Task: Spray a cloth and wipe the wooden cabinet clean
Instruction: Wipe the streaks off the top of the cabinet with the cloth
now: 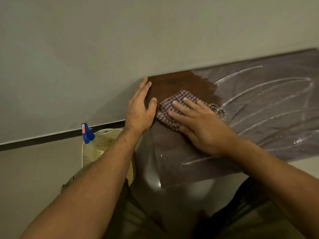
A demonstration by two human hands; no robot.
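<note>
The right hand (203, 128) presses flat, fingers straight, on a checked woven cloth (170, 105) lying on the cabinet (172, 83) top, brown wood beside streaked grey dust. The left hand (140, 109) rests open on its edge. A blue-triggered spray bottle (87, 133) stands in a perforated cream basket (91, 152).

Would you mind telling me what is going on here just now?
A person is wiping a wooden cabinet top. The right hand presses a checked cloth flat on it, while the left hand rests on its left edge. The corner near the cloth looks clean and dark; the rest is dusty with streaks. A spray bottle sits in a basket on the floor.
</note>
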